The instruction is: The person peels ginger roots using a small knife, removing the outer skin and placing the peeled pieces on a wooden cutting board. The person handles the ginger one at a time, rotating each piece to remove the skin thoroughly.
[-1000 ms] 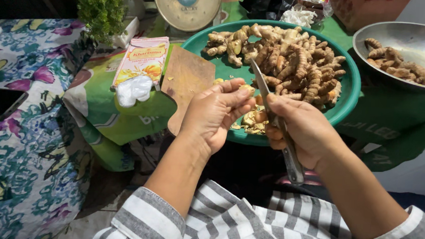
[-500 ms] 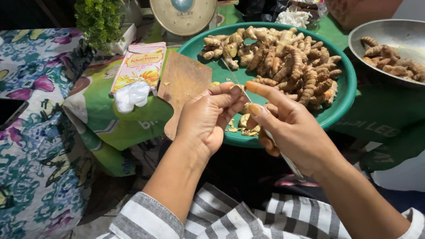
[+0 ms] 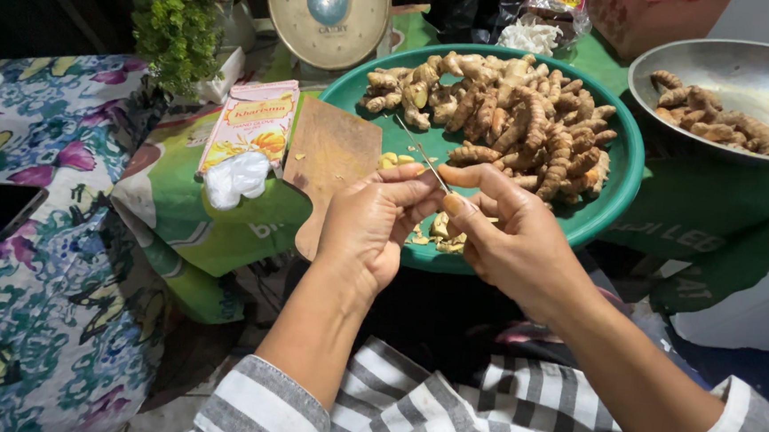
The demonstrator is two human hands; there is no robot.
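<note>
Over the near rim of the green basin [image 3: 622,182], the left hand [image 3: 366,233] and right hand [image 3: 512,242] meet, fingers pinched narrow around a thin knife [image 3: 420,151] and, it seems, a small piece of turmeric hidden between the fingertips. Peeling here probably goes best with short, shallow strokes, the blade angled away from the thumb. Behind the fingers, the turmeric pile [image 3: 515,117] fills the basin; peelings [image 3: 441,233] lie just below them.
</note>
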